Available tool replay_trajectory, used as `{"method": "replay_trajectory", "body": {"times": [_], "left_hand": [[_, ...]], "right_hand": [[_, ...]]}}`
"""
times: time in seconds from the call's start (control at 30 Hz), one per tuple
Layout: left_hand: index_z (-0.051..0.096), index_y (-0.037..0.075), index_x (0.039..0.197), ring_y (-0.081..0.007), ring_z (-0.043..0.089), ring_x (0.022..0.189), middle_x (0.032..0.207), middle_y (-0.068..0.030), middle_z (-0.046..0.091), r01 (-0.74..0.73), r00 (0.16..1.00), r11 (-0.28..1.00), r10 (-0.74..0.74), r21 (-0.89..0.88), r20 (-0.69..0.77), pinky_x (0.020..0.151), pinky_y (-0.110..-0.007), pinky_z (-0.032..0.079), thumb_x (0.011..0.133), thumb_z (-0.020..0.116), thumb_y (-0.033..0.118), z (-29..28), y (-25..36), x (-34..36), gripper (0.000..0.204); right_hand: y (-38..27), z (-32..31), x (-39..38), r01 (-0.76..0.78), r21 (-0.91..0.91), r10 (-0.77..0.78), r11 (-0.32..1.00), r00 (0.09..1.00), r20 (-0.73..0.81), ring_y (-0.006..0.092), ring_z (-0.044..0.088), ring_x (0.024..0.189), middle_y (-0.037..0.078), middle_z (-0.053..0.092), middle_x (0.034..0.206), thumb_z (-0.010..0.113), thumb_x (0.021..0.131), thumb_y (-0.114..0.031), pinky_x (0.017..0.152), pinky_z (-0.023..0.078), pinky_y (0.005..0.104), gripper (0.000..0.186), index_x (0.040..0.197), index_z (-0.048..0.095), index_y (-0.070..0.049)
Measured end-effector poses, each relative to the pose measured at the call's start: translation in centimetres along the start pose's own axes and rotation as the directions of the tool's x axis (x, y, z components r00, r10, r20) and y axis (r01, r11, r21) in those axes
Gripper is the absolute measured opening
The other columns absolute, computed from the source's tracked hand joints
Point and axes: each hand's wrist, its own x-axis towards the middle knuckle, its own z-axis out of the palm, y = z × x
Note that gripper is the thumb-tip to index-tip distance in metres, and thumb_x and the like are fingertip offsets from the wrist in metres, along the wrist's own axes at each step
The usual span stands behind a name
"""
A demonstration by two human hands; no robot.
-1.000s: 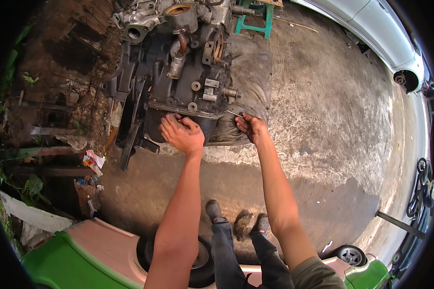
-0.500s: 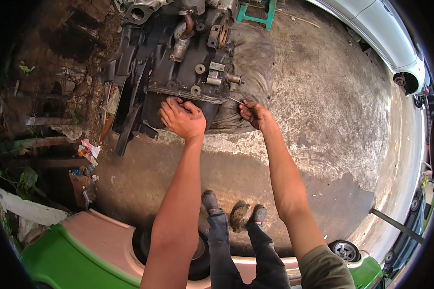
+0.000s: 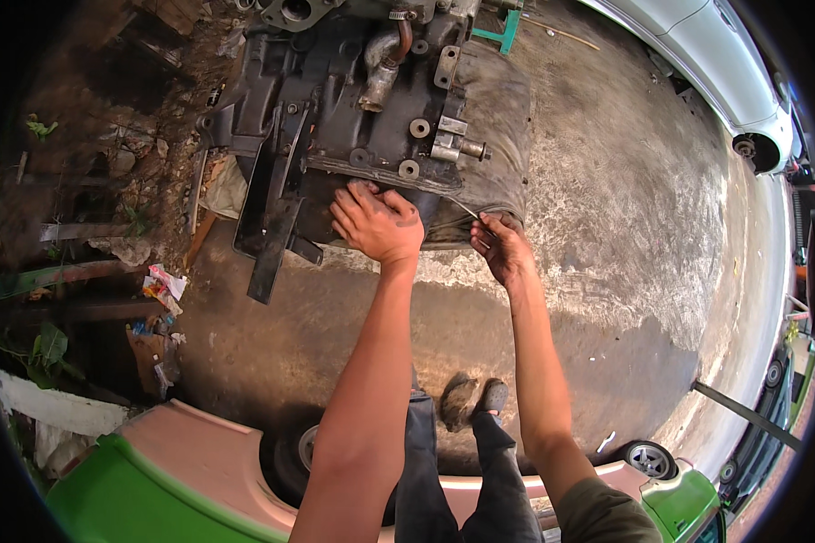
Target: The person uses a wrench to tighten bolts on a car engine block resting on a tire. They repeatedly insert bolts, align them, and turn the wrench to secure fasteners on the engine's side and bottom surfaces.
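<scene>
A dark, greasy engine block (image 3: pixel 335 109) fills the upper middle of the view, with a flange (image 3: pixel 380 172) along its near edge and a black pan beyond that edge. Against this pan lies my left hand (image 3: pixel 378 222), fingers curled in just below the flange; whatever they grip is hidden. My right hand (image 3: pixel 502 246) is closed on a thin metal tool (image 3: pixel 463 208) by its near end. The tool's far tip points at the flange's right corner; its exact contact cannot be made out. A stained dark cloth (image 3: pixel 502 118) lies under the engine's right side.
A dark metal bracket (image 3: pixel 276 235) juts from the engine's left side. Farther left are rubble and litter (image 3: pixel 165 285). A green stool (image 3: pixel 507 32) stands beyond the engine. A pink and green car (image 3: pixel 199 462) is along the near side, a silver car (image 3: pixel 729 68) at far right.
The engine and both my hands appear farther right in the view. My right hand is somewhat lower, and the tool slants more steeply. Both hands keep their closed shape.
</scene>
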Motion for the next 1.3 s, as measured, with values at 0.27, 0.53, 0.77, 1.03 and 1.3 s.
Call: {"method": "replay_trajectory", "body": {"times": [0.27, 0.53, 0.77, 1.03, 1.3], "left_hand": [[0.052, -0.003, 0.102, -0.0409, 0.051, 0.099, 0.104, -0.0223, 0.051, -0.019, 1.000, 0.999, 0.019, -0.028, 0.013, 0.086, -0.051, 0.039, 0.081, 0.051, 0.017, -0.1, -0.3, -0.1, 0.029], [0.053, -0.005, 0.107, -0.0430, 0.050, 0.104, 0.107, -0.0241, 0.051, -0.057, 0.998, 0.998, 0.056, -0.037, -0.013, 0.092, -0.054, 0.038, 0.081, 0.051, 0.018, -0.2, -0.4, -0.2, 0.034], [0.052, -0.003, 0.100, -0.0413, 0.051, 0.102, 0.104, -0.0223, 0.051, -0.034, 0.999, 0.997, 0.034, -0.062, -0.001, 0.093, -0.054, 0.038, 0.081, 0.051, 0.018, -0.1, -0.4, -0.2, 0.028], [0.051, -0.001, 0.095, -0.0399, 0.052, 0.099, 0.100, -0.0207, 0.052, -0.023, 0.999, 0.997, 0.020, -0.067, -0.040, 0.093, -0.054, 0.038, 0.076, 0.052, 0.016, 0.3, -0.5, -0.3, 0.025], [0.052, 0.000, 0.096, -0.0376, 0.050, 0.096, 0.097, -0.0179, 0.050, -0.041, 0.998, 0.987, 0.049, -0.154, 0.044, 0.093, -0.053, 0.037, 0.081, 0.053, 0.016, -1.1, -0.9, -0.1, 0.022]], "right_hand": [[2.2, 5.1, -2.8, -0.041, -0.002, 0.041, 0.999, 0.995, 0.091, 0.0180, 0.063, 0.085, 0.007, 0.065, 0.088, 0.063, 0.088, -0.010, 0.075, 0.049, 0.0302, 0.040, 0.125, 0.052, 0.001], [2.0, 5.4, -1.4, 0.057, 0.013, -0.057, 0.998, 0.998, 0.015, 0.0147, 0.055, 0.072, 0.010, 0.063, 0.087, 0.058, 0.091, -0.009, 0.064, 0.046, 0.0258, 0.017, 0.105, 0.060, 0.001], [0.4, 5.1, -0.4, 0.037, -0.002, -0.037, 0.999, 0.997, 0.067, 0.0102, 0.052, 0.063, 0.011, 0.062, 0.086, 0.062, 0.091, -0.010, 0.052, 0.042, 0.0200, 0.016, 0.103, 0.061, 0.001], [0.2, 5.1, -0.7, 0.030, 0.053, -0.034, 0.998, 0.997, 0.063, 0.0082, 0.050, 0.061, 0.010, 0.061, 0.084, 0.061, 0.092, -0.008, 0.049, 0.041, 0.0199, 0.018, 0.105, 0.060, 0.003], [-0.7, 5.1, -0.8, -0.038, 0.055, 0.035, 0.998, 0.997, 0.064, 0.0092, 0.046, 0.060, 0.007, 0.058, 0.080, 0.061, 0.092, -0.009, 0.048, 0.037, 0.0211, 0.020, 0.109, 0.059, 0.001]]}}
